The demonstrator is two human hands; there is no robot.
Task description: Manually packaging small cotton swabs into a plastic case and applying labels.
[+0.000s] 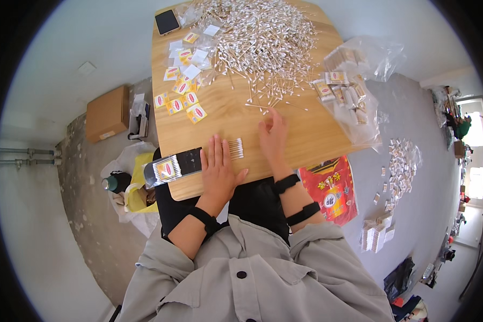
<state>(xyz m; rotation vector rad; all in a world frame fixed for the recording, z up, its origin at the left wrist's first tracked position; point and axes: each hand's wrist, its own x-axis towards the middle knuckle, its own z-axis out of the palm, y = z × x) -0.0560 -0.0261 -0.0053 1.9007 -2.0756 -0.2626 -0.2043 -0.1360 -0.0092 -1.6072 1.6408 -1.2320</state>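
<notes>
My left hand lies palm down near the table's front edge, fingers straight and thumb out to the side. Its fingers cover part of a short row of cotton swabs, whose white tips stick out on the right. To its left, a black flat holder carries a clear bag of cotton swabs with a yellow and white card in it. Farther out, my right hand has its fingers bent, thumb and index apart, with the fingertips by some loose cotton swabs at the pile's near edge.
A large swab pile covers the far end of the wooden table. Printed cards and a phone lie at left. Filled packs sit in plastic at the right edge. More packs lie on the floor.
</notes>
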